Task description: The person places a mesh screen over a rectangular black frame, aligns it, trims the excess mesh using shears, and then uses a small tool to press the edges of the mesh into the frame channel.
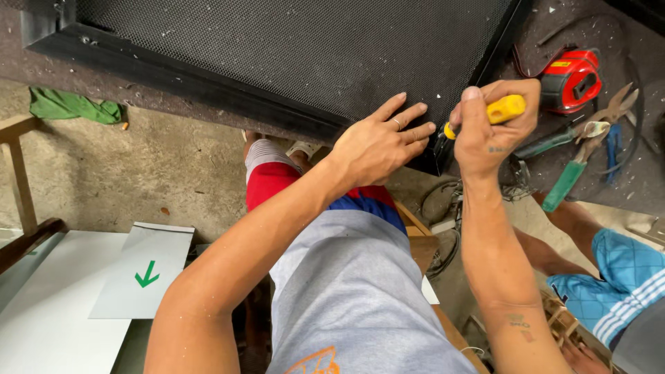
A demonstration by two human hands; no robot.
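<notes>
A black mesh screen (291, 48) in a black metal frame (173, 76) lies on the dark workbench. My left hand (377, 142) presses flat on the frame's near corner, fingers spread. Just to its right, my right hand (492, 125) grips a yellow-handled tool (504, 109), its tip pointed down at the frame's corner edge. The tool's working end is hidden behind my fingers.
A red tape measure (571, 79) and green-handled snips (575, 149) lie on the workbench (644, 173) to the right. Another person's leg in blue patterned shorts (623, 277) is at lower right. White sheets (142, 270) lie on the floor at left, beside a wooden stool (21, 187).
</notes>
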